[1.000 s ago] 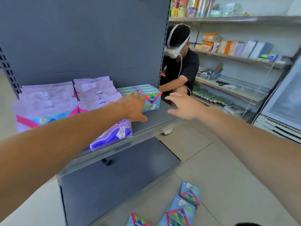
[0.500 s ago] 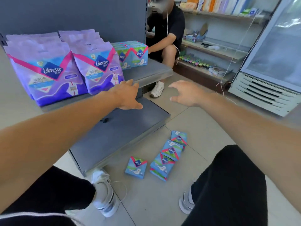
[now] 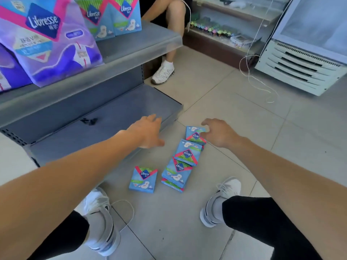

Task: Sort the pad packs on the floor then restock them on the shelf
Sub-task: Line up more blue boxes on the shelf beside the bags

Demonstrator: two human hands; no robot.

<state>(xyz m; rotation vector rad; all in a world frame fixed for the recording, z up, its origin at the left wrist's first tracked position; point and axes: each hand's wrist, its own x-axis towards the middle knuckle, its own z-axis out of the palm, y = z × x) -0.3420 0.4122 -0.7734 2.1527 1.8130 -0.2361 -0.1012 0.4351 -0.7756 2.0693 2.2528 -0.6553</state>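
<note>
Fingers spread, nothing held — right hand (image 3: 218, 133) over the farthest pad pack (image 3: 194, 135) mid-frame, left hand (image 3: 147, 131) beside. Best square the overlapping packs (image 3: 183, 160) first — then lift together.

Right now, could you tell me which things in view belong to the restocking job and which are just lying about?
Part of the job:
- blue pad packs on the floor
- shelf
- blue packs already shelved
- right hand, left hand, both open

Just lying about:
- purple packs
- white cable
- cooler
</note>
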